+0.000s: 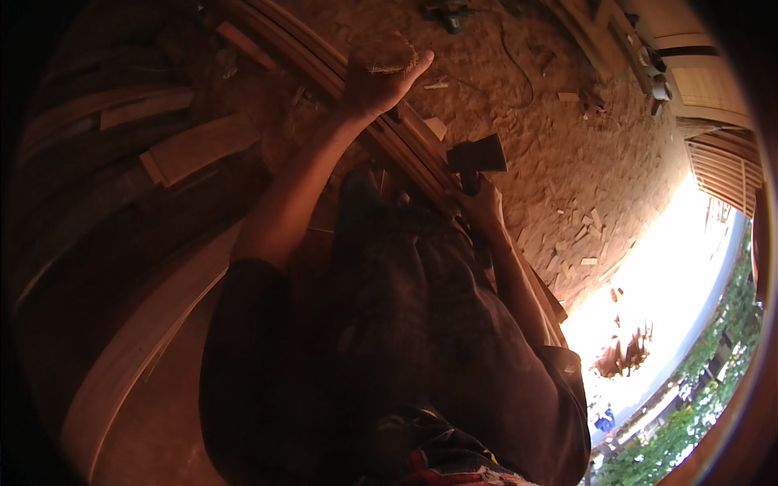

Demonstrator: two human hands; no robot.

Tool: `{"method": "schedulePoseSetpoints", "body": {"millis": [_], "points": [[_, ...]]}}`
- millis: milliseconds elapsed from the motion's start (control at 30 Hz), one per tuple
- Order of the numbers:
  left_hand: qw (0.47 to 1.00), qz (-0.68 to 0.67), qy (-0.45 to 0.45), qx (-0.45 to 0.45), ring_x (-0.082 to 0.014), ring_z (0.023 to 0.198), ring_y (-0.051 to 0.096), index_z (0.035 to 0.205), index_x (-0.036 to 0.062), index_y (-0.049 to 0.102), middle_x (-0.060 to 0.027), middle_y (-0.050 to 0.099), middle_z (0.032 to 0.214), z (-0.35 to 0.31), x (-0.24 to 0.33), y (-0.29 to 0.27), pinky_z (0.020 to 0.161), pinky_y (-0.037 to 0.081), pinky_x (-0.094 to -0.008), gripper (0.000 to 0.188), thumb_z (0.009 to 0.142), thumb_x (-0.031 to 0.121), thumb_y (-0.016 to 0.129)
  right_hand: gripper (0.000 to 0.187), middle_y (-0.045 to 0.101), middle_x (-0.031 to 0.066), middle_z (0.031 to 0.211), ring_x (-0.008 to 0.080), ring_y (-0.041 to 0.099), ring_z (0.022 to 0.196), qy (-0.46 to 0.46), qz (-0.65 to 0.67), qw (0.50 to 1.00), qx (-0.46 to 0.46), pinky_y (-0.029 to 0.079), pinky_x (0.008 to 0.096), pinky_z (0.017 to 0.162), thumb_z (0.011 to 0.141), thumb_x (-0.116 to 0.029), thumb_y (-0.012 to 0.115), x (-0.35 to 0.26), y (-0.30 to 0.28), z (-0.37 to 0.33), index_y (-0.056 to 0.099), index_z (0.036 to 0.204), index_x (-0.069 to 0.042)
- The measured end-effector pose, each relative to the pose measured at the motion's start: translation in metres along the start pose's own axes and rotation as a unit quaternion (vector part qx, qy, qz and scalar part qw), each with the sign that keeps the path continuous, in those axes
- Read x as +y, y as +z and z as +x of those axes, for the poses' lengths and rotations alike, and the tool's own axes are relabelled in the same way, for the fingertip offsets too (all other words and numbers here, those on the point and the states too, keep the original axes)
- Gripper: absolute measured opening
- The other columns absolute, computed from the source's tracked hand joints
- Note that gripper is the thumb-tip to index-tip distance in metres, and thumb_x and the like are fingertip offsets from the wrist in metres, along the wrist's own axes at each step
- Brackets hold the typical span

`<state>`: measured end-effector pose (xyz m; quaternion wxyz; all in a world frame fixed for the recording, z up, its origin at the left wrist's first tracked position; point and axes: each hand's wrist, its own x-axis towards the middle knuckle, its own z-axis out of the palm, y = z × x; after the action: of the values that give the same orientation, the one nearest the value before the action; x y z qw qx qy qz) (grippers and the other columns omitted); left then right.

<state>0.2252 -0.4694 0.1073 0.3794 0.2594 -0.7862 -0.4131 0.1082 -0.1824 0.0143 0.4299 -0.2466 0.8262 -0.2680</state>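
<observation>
My left hand point(379, 95) is raised over a stack of long wooden strips point(324, 74), its fingers wrapped round a brown wooden block point(379, 57) with a rough, frayed edge; whether it has a handle is hidden. Lower and to the right, my right hand point(484, 204) is closed on a dark tool with a flat, blocky head point(478, 154) and a short stem showing below it. That hand is beside the near end of the strips. The strips run diagonally from the upper left down toward my lap.
Cut boards point(198, 148) lie at the left, and a long curved plank point(154, 316) is near my left side. Wood offcuts point(587, 235) are scattered on the dirt floor point(527, 121). A dark power tool point(450, 14) with a cord lies at the far side. Slatted wooden frames point(725, 170) stand at right.
</observation>
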Motion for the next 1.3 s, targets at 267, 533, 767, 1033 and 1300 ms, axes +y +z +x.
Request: {"method": "schedulePoseSetpoints", "body": {"millis": [267, 533, 767, 1033, 1300], "points": [[0.997, 0.003, -0.077, -0.028, -0.0133, 0.057, 0.058, 0.065, 0.0102, 0.062, 0.0025, 0.06, 0.059, -0.004, 0.006, -0.003, 0.059, 0.047, -0.0348, 0.036, 0.094, 0.027, 0.077, 0.069, 0.074, 0.0226, 0.112, 0.0328, 0.073, 0.107, 0.011, -0.01, 1.0, -0.006, 0.057, 0.0423, 0.091, 0.074, -0.034, 0.088, -0.014, -0.005, -0.005, 0.066, 0.128, 0.003], [0.998, -0.041, -0.049, -0.004, -0.0137, 0.057, 0.058, 0.065, 0.0101, 0.061, 0.0007, 0.059, 0.059, -0.005, 0.002, -0.002, 0.057, 0.047, -0.0353, 0.036, 0.092, 0.026, 0.079, 0.067, 0.075, 0.0215, 0.112, 0.0319, 0.073, 0.107, 0.002, 0.001, 1.0, -0.017, 0.057, 0.0415, 0.091, 0.075, -0.033, 0.088, -0.015, -0.007, -0.006, 0.066, 0.127, 0.002], [0.996, 0.084, 0.015, -0.032, -0.0144, 0.058, 0.059, 0.066, 0.0095, 0.062, 0.0006, 0.061, 0.062, -0.004, -0.004, -0.001, 0.059, 0.05, -0.0348, 0.037, 0.094, 0.029, 0.077, 0.065, 0.075, 0.0212, 0.109, 0.0333, 0.073, 0.106, 0.003, 0.004, 1.0, -0.019, 0.056, 0.043, 0.09, 0.074, -0.034, 0.089, -0.009, -0.005, -0.002, 0.067, 0.125, 0.001], [0.999, 0.015, -0.038, -0.03, -0.0143, 0.057, 0.06, 0.068, 0.0096, 0.063, 0.0005, 0.061, 0.061, -0.002, 0.002, -0.001, 0.059, 0.051, -0.0346, 0.036, 0.095, 0.029, 0.076, 0.06, 0.075, 0.0188, 0.107, 0.0321, 0.073, 0.101, 0.013, -0.001, 1.0, -0.016, 0.057, 0.0427, 0.088, 0.074, -0.033, 0.089, -0.02, -0.008, -0.005, 0.07, 0.121, -0.001], [0.999, -0.007, -0.031, -0.023, -0.0124, 0.056, 0.061, 0.069, 0.01, 0.064, 0.0008, 0.062, 0.059, -0.004, 0.004, 0.0, 0.058, 0.051, -0.0341, 0.033, 0.095, 0.027, 0.077, 0.061, 0.076, 0.0184, 0.107, 0.0306, 0.074, 0.1, -0.011, 0.032, 0.999, -0.014, 0.058, 0.0421, 0.088, 0.073, -0.032, 0.09, -0.018, -0.007, -0.006, 0.07, 0.122, -0.001]]}}
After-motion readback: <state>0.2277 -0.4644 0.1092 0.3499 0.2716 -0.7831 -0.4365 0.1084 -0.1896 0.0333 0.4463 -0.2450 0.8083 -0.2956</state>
